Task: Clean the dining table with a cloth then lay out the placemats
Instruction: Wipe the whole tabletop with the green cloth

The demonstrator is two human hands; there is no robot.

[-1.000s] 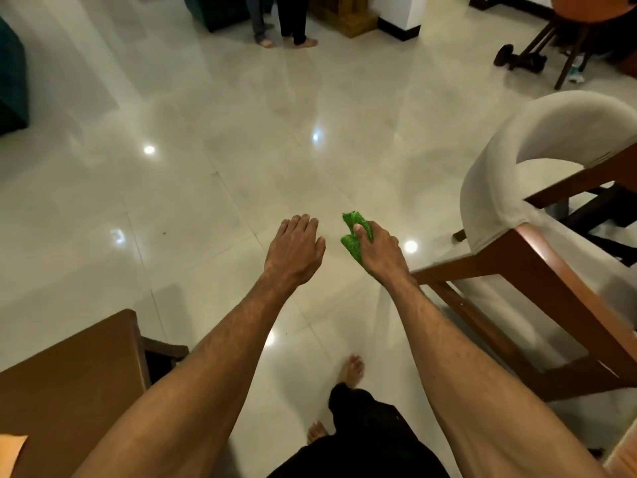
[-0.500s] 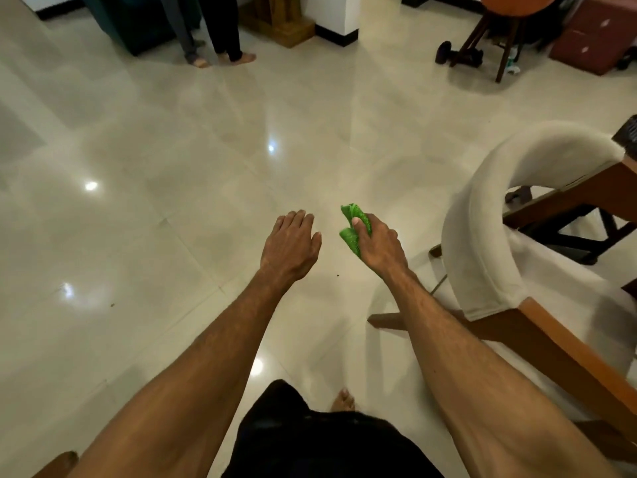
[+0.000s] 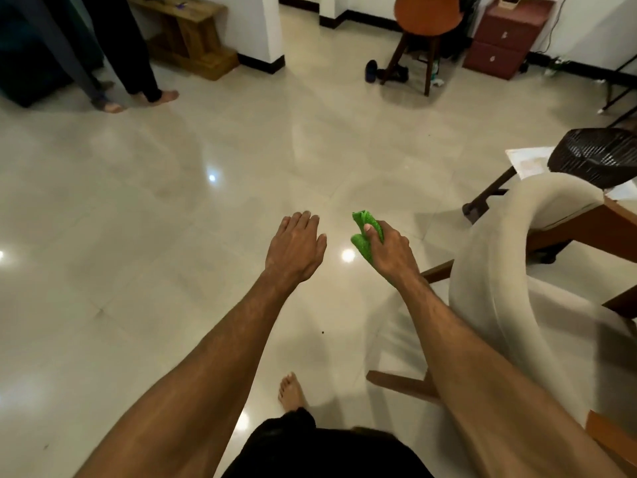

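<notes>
Item: green cloth (image 3: 365,238). Location: bunched in the right hand (image 3: 387,250), carried in the air above the tiled floor (image 3: 172,201), just left of the upholstered chair (image 3: 489,257). It was not in contact with any surface.

Hold: the fingers (image 3: 368,230) of the right hand were closed around the cloth, thumb pressed on top, with a crumpled lobe protruding forward and another below the palm. The left hand (image 3: 296,248) was recorded as empty, its fingers extended, held loosely together and clamped on nothing.

Handling, as judged: the cloth was taken to be light, soft and wholly limp, with a nubbly weave that would give ample friction against skin. No fragility was assumed. Slipping was considered unlikely; the looser risk was of a trailing fold being dropped or snagged on the chair back. For wiping, it was judged best opened out and pressed flat under the palm, not kept wadded.

Destination: only a corner of the bench (image 3: 531,160) was seen at the right edge, partly covered by a dark woven object (image 3: 596,157) whose nature could not be told. No placemats were identified with certainty.

Status, as judged: wiping not yet begun.
</notes>
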